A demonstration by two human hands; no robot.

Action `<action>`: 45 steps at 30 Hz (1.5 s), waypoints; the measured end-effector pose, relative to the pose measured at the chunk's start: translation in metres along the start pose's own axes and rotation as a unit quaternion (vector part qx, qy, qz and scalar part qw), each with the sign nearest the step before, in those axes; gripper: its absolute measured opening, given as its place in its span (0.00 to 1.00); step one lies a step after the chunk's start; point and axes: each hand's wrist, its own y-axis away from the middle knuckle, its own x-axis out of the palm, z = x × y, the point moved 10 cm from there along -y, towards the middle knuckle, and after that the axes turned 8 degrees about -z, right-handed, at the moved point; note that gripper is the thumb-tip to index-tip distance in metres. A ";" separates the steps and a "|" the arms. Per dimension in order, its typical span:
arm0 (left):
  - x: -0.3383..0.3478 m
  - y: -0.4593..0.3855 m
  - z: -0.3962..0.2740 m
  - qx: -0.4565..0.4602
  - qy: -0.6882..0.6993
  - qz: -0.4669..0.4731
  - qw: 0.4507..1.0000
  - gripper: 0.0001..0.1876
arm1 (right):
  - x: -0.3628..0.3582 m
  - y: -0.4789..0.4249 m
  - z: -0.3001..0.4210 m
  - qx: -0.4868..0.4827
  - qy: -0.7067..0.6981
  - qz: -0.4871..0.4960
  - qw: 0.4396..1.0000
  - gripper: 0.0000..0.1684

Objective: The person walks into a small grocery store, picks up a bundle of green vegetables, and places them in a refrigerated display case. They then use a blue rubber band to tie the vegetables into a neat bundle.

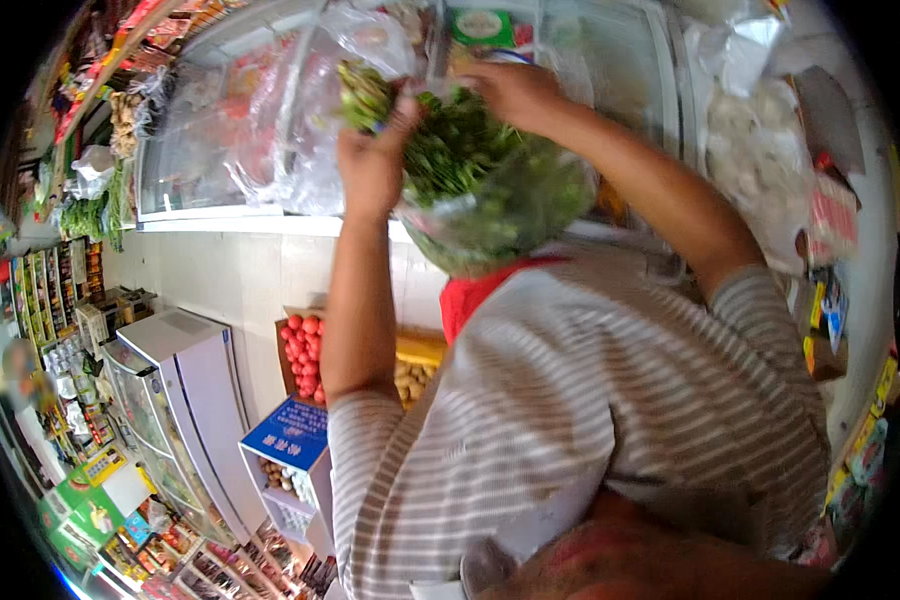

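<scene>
My left hand (pixel 379 161) grips a bunch of green stems (pixel 364 97), which sticks out beyond my fingers. Dark leafy greens (pixel 454 146) lie right beside that hand, in the mouth of a clear plastic bag (pixel 502 217). Whether these leaves belong to the gripped stems is hidden. The filled bag rests close against my torso. At its far side, my right hand (pixel 521 94) is bent over the greens with curled fingers; blur hides what they hold. Both hands are above a glass-topped chest freezer (pixel 202 142).
Loose clear plastic bags (pixel 307 161) lie on the freezer's glass. A white bag of pale items (pixel 754 157) stands at right. Below the freezer are a box of tomatoes (pixel 304 352), a yellow-edged box of potatoes (pixel 412 379) and a blue-topped carton (pixel 289 431). An upright refrigerator (pixel 187 420) stands left.
</scene>
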 end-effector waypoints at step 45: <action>-0.042 -0.108 -0.105 0.043 0.369 0.158 0.915 0.19 | 0.050 0.038 0.041 -0.134 0.158 0.164 0.964 0.30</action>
